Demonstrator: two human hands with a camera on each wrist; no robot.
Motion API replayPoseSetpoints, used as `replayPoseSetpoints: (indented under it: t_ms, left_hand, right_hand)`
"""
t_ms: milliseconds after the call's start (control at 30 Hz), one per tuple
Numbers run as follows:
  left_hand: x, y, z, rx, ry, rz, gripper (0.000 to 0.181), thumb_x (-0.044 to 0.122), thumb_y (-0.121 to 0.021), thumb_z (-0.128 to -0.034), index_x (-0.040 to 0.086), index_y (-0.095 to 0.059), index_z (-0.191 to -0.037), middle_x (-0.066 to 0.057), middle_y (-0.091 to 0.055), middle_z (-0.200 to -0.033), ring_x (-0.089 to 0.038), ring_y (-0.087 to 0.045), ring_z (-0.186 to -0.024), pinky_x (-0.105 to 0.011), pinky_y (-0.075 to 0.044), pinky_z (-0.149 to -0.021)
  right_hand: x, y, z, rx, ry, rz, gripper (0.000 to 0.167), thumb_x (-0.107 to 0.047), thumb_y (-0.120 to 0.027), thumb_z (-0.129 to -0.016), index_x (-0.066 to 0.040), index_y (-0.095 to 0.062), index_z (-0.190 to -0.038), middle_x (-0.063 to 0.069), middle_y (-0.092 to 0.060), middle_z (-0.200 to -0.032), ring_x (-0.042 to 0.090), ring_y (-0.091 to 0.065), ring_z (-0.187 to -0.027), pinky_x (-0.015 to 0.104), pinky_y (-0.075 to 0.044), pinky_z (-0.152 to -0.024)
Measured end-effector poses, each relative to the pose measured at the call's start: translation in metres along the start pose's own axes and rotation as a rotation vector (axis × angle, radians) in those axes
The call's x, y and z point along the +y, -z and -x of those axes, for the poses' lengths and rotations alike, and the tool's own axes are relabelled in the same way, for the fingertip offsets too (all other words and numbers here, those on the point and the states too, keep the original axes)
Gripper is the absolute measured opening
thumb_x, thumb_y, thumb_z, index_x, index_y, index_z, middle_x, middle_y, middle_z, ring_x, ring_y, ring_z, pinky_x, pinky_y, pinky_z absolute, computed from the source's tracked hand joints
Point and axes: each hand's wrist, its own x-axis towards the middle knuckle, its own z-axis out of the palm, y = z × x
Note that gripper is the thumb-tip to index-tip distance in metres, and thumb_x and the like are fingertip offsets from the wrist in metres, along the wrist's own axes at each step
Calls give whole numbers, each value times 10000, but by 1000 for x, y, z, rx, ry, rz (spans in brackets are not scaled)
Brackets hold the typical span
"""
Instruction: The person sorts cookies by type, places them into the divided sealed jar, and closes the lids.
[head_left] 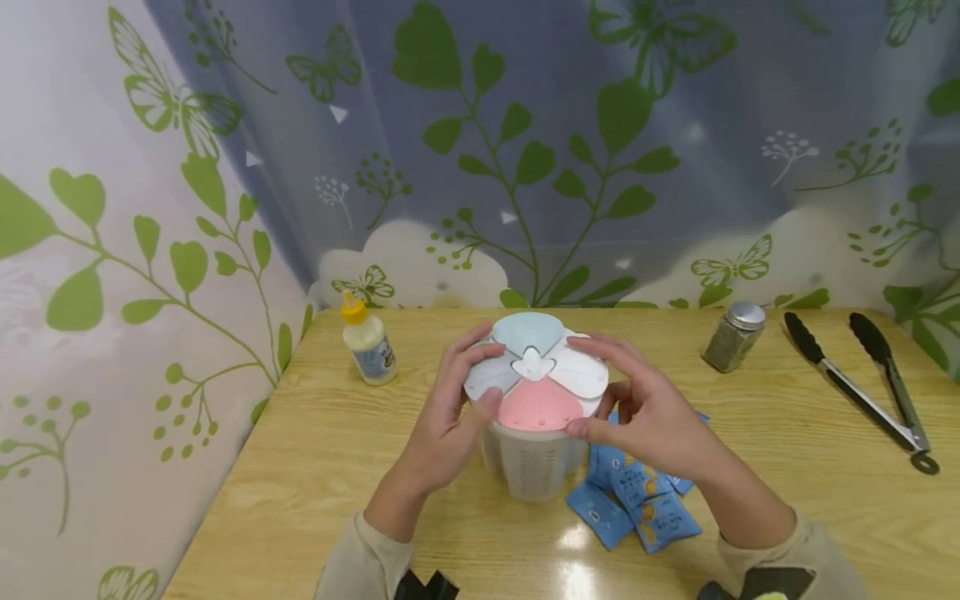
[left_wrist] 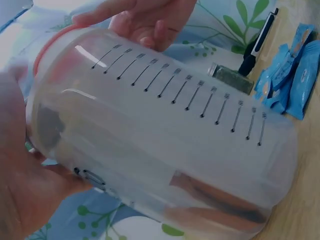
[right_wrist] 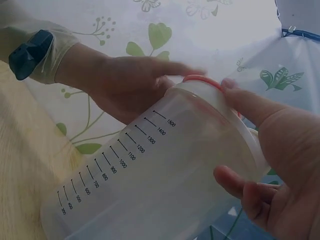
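One translucent container (head_left: 534, 467) stands upright at the middle of the one wooden table (head_left: 300, 500), its single round lid (head_left: 534, 390) in place. The lid bears four petal-shaped panels: one pale blue on the far side, one pink on the near side, and two whitish, left and right. Two hands grasp the lid's rim: the left hand (head_left: 453, 421) with fingers and thumb bent round its left side, the right hand (head_left: 648, 408) with thumb and index finger spanning its right side. Just right of the container lie at least four blue packets (head_left: 666, 521), overlapping; the exact number is hidden. Far left stands one yellow-capped bottle (head_left: 372, 350); far right, one silver-capped jar (head_left: 735, 337), then one pair of tongs (head_left: 870, 404), its two arms spread.
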Motion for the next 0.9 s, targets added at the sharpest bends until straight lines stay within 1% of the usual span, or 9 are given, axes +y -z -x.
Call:
replayPoseSetpoints:
  t_ms: [100,200,333,467,600,667,733,833,900]
  left_hand:
    - [-2,4,1,-35,-9,-13,585,437,-639,-960,160,-431,-1432,-22,-248,-1593,-250,-383,-1421,-337,-444,-1080]
    - [-3,7,1,-44,-18,-20,694,516,-708,-884,169,-447,-1426,-22,-293,-1556,-250,-426,-1371,-328,-470,-1043]
    - [-3,5,0,-11,-15,-28,678,546,-693,-880,157,-489,-1396,-32,-339,-1524,-250,-438,-1361,-323,-477,-1040]
    - [-1,1,-2,56,-8,-40,640,590,-634,-898,127,-549,-1332,-64,-394,-1483,-263,-445,-1358,-306,-478,-1049]
    - [0,-2,-3,104,-12,-36,432,437,-591,-990,102,-603,-1262,-80,-443,-1433,-260,-462,-1336,-317,-486,-1044]
    - [0,-1,-5,118,-10,-18,304,294,-578,-1021,72,-625,-1224,-98,-467,-1406,-263,-469,-1326,-323,-496,-1032]
    - [2,0,-6,128,12,0,219,176,-573,-1018,49,-644,-1181,-110,-483,-1384,-262,-476,-1316,-312,-506,-1011]
    - [5,2,-10,132,46,30,173,111,-558,-1010,22,-644,-1131,-125,-472,-1391,-266,-472,-1320,-306,-514,-985]
    - [5,1,-11,123,64,32,164,118,-539,-1021,25,-624,-1125,-117,-445,-1435,-266,-435,-1364,-350,-470,-1048]
  right_hand:
    - [0,0,0,19,5,45,759,-72,-809,-826,-213,-459,-1484,99,-297,-1589,142,-638,-643,265,-446,-492]
    - [0,-1,0,42,7,84,767,-100,-829,-808,-234,-477,-1476,104,-341,-1571,134,-649,-639,262,-471,-517]
    - [0,-2,0,76,-10,88,716,-119,-818,-826,-232,-502,-1458,106,-371,-1558,140,-635,-607,265,-483,-527]
    - [-3,-7,-2,104,-52,9,575,-109,-749,-895,-182,-527,-1421,79,-431,-1477,155,-535,-531,272,-452,-483]
    - [-10,-12,-5,133,-153,-41,425,-182,-658,-975,-179,-530,-1380,102,-520,-1163,118,-404,-492,274,-377,-422]
    - [-14,-13,-7,154,-198,-53,363,-235,-617,-1003,-171,-541,-1353,114,-554,-1074,95,-473,-532,273,-421,-453]
    - [-16,-14,-9,172,-221,-75,329,-261,-593,-1017,-139,-557,-1320,140,-598,-1035,96,-575,-604,285,-496,-512]
    - [-16,-14,-13,197,-226,-92,304,-264,-588,-1019,-100,-580,-1274,128,-645,-1119,133,-670,-724,310,-557,-605]
    - [-15,-12,-14,204,-235,-90,290,-271,-598,-1014,-108,-595,-1254,85,-654,-1095,119,-641,-678,292,-536,-574]
